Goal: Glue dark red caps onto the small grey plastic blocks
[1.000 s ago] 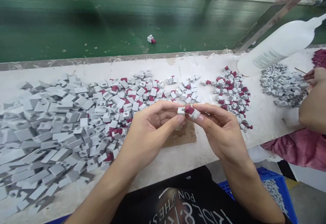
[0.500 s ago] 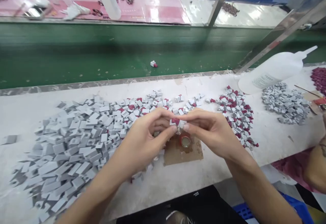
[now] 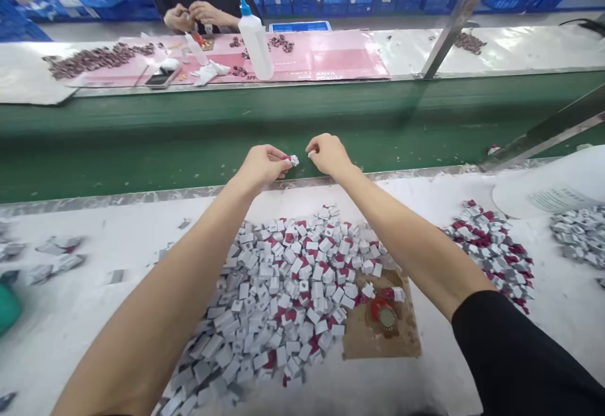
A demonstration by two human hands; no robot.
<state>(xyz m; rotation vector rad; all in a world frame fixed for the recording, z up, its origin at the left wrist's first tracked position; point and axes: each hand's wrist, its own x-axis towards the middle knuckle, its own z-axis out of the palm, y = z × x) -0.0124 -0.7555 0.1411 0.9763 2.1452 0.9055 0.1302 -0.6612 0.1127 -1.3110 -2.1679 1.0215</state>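
Head cam: green belt (image 3: 142, 164) runs left to right across the middle, w/ near table (image 3: 142, 214) on this side & far table (image 3: 326, 53) beyond. On near table, big pile (image 3: 265, 302) of grey blocks, some w/ maroon bits mixed in; bottle (image 3: 553, 186) lies tilted at right, w/ small pile (image 3: 494, 252) of grey/maroon pcs near it. Brown card (image 3: 359, 343) sits by big pile's right edge.

Both arms reach out over near table to belt. L hand (image 3: 259, 167) is pinching grey-maroon pc (image 3: 293, 160) btwn thumb & fingers, above belt. R hand (image 3: 329, 153), just right of it, is closed w/ pale pc (image 3: 312, 153) at fingertips, mostly hidden, so can't tell its full shape. The two pcs are apart.

Step in hand, judging by pose: holding pcs out at belt. Next move prob. calls for light, steady fingertip control, as pcs are tiny. On card: red cap (image 3: 380, 309).
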